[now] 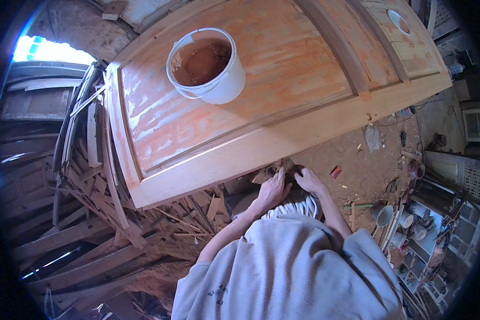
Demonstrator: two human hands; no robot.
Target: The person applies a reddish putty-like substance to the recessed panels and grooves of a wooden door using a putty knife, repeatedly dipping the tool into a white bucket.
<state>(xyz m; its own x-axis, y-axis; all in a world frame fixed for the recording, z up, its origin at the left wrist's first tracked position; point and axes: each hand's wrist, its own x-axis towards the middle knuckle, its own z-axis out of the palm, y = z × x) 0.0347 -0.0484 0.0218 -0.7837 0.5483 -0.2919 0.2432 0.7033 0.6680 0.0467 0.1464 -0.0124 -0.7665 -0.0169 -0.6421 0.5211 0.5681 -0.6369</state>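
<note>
In front of my body, just below the near edge of a wooden panelled door (208, 160), my two hands are close together. The fingers of my left hand (273, 190) are bent inward around something small and brownish that I cannot make out. Beside it, my right hand (309, 180) is closed at the same spot, its fingertips partly hidden. The door lies flat, its panels smeared with orange-brown and whitish patches. On its large panel stands a white plastic bucket (230, 85) with reddish-brown powder or paste inside.
Scrap wood and offcuts (98, 197) pile up at the left and under the door. A small red object (336, 172) lies on the dusty floor at the right. Pots and a shelf (424, 242) crowd the far right. A white ring-shaped item (399, 22) sits on the door's far end.
</note>
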